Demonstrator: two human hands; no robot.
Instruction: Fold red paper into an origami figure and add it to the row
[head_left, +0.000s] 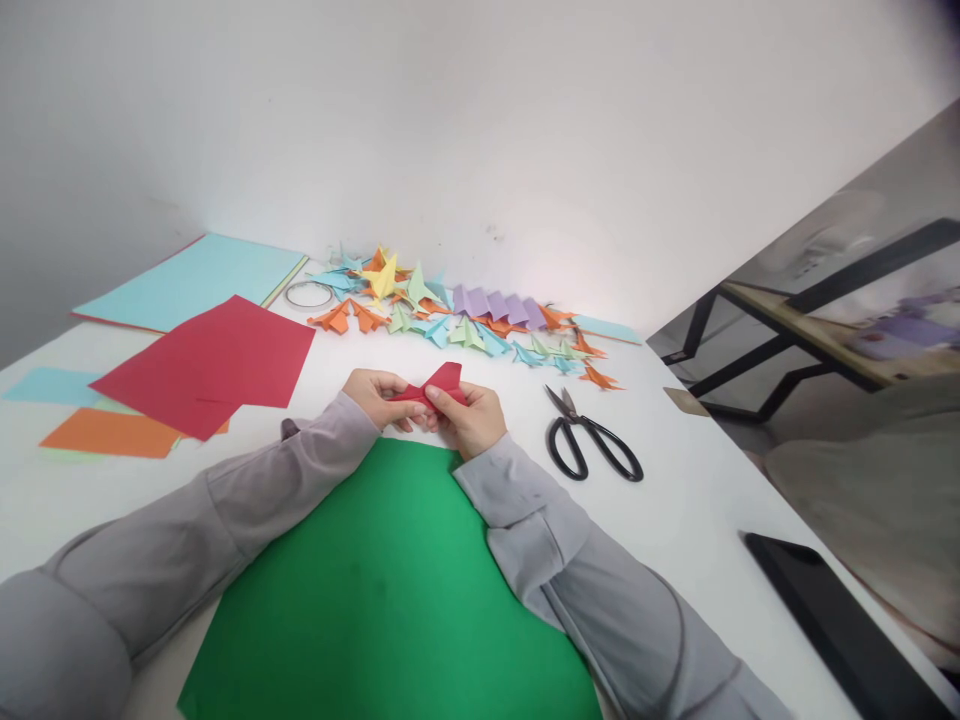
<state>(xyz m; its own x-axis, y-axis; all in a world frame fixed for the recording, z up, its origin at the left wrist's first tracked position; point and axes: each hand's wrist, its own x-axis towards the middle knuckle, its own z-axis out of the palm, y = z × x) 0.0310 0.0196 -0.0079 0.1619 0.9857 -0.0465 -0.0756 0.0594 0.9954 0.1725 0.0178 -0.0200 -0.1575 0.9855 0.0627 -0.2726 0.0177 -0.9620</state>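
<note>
A small piece of folded red paper is held between both hands, above the far edge of a green sheet. My left hand pinches its left side. With the thumb pressed on top, my right hand grips the right side. Part of the fold is hidden behind my fingers. Beyond the hands lies a cluster of folded paper figures in orange, blue, green, yellow and purple.
Black-handled scissors lie partly open to the right. A black phone-like slab rests near the right table edge. On the left are red sheets, orange paper, a blue sheet stack and a tape roll.
</note>
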